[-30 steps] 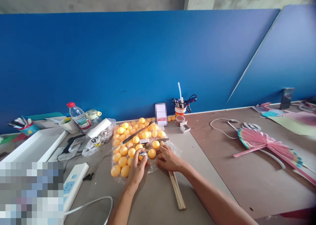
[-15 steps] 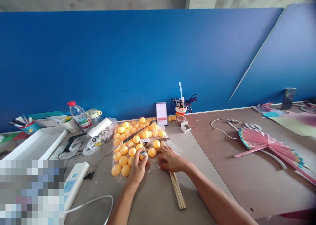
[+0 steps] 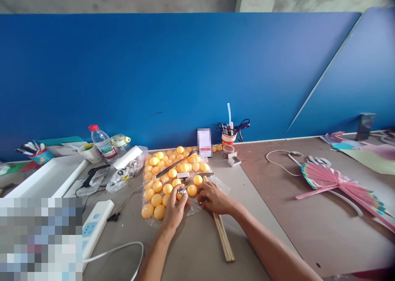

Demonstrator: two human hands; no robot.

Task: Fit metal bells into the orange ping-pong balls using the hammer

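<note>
Behind the clear plastic bag [image 3: 195, 209], a blue partition [image 3: 173, 75] runs along the back of the brown-grey worktop [image 3: 185, 252]. Well to the right of the bag lies a pink paper fan [image 3: 322, 178], spread out. A white power strip [image 3: 98, 221] sits to the left of the bag, closer to the person. Pale wooden strips [image 3: 224, 240] extend from the bag's right edge toward the person. A slim dark tool [image 3: 175, 164] slants across the top of the bag.

Of the containers, a long white tray [image 3: 72, 168] is the largest, well to the left of the bag. The bag itself is packed with orange balls [image 3: 156, 200]. Behind it and to the left stands a red-capped bottle [image 3: 105, 144]; just behind and to the right, a red-and-white cup [image 3: 228, 139] holds pens and a dark cord. A small open box [image 3: 235, 161] lies near the bag's back right corner.

At the bag's front edge, the left hand [image 3: 175, 211] is partly closed, thumb and fingers around a shiny silver ball [image 3: 182, 193]. The right hand [image 3: 214, 198], fingers curled, lies across the wooden strips at the bag's right edge; whether it grips anything cannot be told.
</note>
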